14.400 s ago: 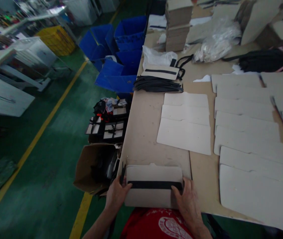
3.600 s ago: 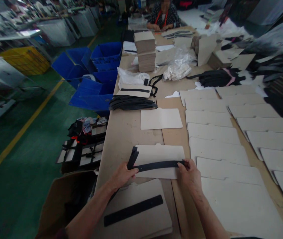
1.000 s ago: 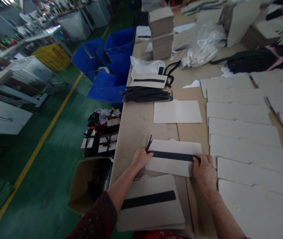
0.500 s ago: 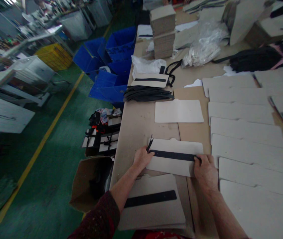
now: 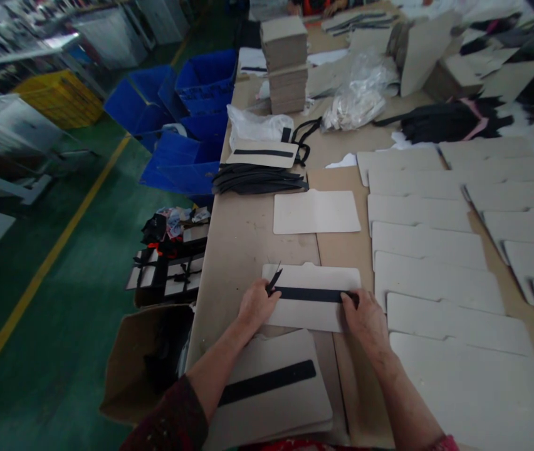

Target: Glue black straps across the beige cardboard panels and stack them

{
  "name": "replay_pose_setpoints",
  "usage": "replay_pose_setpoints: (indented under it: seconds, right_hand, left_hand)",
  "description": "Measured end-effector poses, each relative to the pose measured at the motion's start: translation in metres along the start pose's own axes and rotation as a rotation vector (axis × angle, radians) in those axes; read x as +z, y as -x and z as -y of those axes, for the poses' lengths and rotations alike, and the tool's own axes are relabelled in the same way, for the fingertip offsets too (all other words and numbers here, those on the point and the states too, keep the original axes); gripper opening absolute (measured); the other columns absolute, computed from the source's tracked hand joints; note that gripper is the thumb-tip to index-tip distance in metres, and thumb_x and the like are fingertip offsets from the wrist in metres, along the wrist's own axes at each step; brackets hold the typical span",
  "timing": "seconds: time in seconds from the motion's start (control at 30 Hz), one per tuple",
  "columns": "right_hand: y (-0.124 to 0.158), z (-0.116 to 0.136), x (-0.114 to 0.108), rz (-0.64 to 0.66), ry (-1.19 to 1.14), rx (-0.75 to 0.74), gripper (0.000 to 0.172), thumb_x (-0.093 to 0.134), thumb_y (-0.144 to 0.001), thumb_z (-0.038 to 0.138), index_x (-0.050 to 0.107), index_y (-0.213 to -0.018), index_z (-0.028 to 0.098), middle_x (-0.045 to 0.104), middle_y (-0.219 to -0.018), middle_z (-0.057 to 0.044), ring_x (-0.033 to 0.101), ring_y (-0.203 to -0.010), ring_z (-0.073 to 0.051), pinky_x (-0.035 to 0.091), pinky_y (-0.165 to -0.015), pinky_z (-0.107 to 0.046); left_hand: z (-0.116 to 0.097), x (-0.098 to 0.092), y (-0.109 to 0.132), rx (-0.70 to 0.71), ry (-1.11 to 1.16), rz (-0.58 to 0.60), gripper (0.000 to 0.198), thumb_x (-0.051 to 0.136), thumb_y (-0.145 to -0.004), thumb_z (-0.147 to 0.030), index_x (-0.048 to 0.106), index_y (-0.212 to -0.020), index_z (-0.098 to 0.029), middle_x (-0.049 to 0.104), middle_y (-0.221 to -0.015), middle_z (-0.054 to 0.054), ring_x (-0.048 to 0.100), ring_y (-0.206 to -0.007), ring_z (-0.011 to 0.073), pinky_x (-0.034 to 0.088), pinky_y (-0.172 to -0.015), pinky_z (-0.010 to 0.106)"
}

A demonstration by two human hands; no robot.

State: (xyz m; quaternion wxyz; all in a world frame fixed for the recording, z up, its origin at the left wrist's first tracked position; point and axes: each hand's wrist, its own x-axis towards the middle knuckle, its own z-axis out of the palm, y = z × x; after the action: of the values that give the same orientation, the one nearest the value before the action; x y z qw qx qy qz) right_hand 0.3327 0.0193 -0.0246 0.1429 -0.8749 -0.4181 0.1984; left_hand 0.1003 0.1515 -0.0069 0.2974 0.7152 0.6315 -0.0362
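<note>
A black strip (image 5: 311, 294) runs lengthwise across a pale grey cardboard panel (image 5: 313, 316) on the table. My left hand (image 5: 256, 307) pinches the strip's left end; a thin dark pointed piece (image 5: 274, 279), too small to name, juts up from these fingers. At the other end, my right hand (image 5: 366, 318) is closed on the strip with thumb and fingers over the panel's right side. Closer to me lies a small pile of panels (image 5: 279, 407), its top one bearing a similar black strip (image 5: 271, 381). Beyond my hands lies a plain panel (image 5: 316, 213).
Overlapping rows of panels (image 5: 436, 275) cover the right side. Farther back are a bundle of black strips (image 5: 260, 180), a tall cardboard stack (image 5: 287, 91) and a clear plastic bag (image 5: 356, 100). Left of the table edge stand blue bins (image 5: 182, 166) and an open carton (image 5: 123, 369).
The view has shifted a little, so the table appears farther left. Both hands keep hold of the strip's ends, and the strip lies straighter across the panel.
</note>
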Motion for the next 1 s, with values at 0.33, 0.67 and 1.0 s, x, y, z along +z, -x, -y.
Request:
replay_pose_setpoints:
  seconds: [0.33,0.67,1.0]
  right_hand:
    - [-0.005,0.002,0.006,0.056,0.058,0.026,0.022,0.052,-0.095,0.038,0.053,-0.106,0.018,0.062,-0.106,-0.009,0.062,-0.083,-0.021,0.041,-0.066,-0.03]
    - [0.004,0.009,-0.003,-0.171,0.254,-0.053,0.044,0.063,-0.088,0.044,0.052,-0.114,0.01,0.059,-0.104,-0.018,0.057,-0.099,-0.033,0.044,-0.086,-0.04]
    - [-0.013,0.009,-0.012,0.04,-0.063,0.099,0.03,0.061,-0.084,0.042,0.061,-0.102,0.018,0.069,-0.083,-0.009,0.066,-0.075,-0.024,0.044,-0.065,-0.031]
  left_hand:
    - [0.003,0.004,-0.006,0.007,-0.033,0.017,0.018,0.067,-0.082,-0.036,0.065,-0.09,-0.02,0.071,-0.096,0.008,0.067,-0.091,0.024,0.045,-0.077,0.029]
    - [-0.003,-0.01,0.006,-0.095,-0.107,-0.141,0.059,0.077,-0.072,-0.046,0.057,-0.115,-0.011,0.06,-0.119,0.02,0.06,-0.112,0.0354,0.047,-0.089,0.038]
    - [-0.013,-0.028,-0.002,-0.171,0.111,-0.044,0.044,0.079,-0.066,-0.038,0.064,-0.1,-0.014,0.073,-0.098,0.013,0.07,-0.093,0.0288,0.05,-0.072,0.031]
